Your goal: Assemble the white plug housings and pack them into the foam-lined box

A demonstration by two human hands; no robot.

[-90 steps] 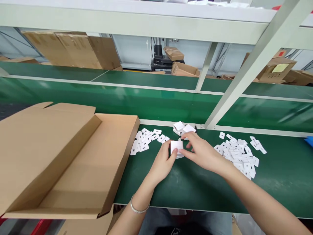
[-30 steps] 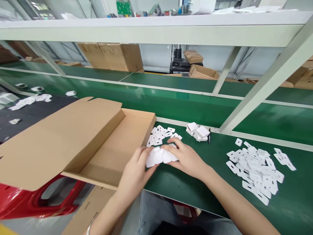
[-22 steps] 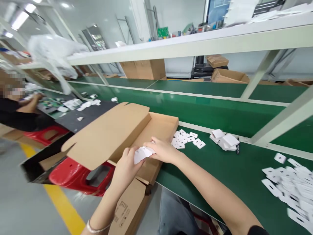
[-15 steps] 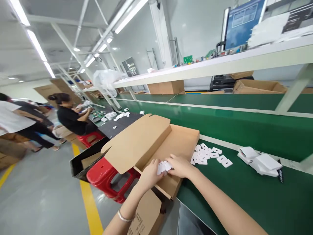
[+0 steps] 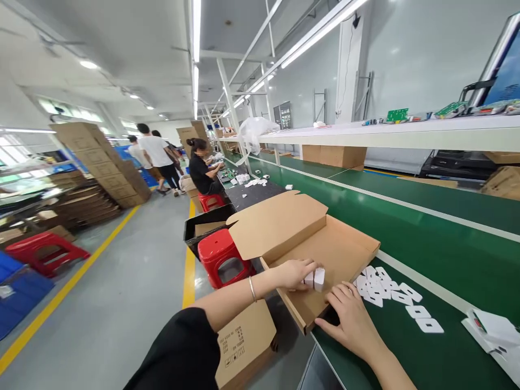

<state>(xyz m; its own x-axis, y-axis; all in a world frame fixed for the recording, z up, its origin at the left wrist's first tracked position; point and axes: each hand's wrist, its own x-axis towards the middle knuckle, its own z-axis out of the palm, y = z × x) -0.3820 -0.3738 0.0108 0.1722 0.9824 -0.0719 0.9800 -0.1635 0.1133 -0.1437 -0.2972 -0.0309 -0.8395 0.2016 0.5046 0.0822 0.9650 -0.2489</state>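
The green workbench (image 5: pixel 426 254) carried an open, flat cardboard box (image 5: pixel 345 252), lid flap raised. A red stool (image 5: pixel 221 257) stood beside its overhanging end. Inside the box, the left hand (image 5: pixel 294 273) pinched a small stack of white tags (image 5: pixel 316 277) standing on the floor. The right hand (image 5: pixel 351 322), fingers loosely spread, rested at the near corner. Loose tags (image 5: pixel 392 295) lay just beside the box.

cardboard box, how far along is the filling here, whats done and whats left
Early on. Done: the cardboard box lies open with a few small white pieces standing in its near corner; most of its floor is bare. In hand: the left hand touches those pieces; the right hand rests open at the box's near edge. Left: many white cards lie loose on the green table.
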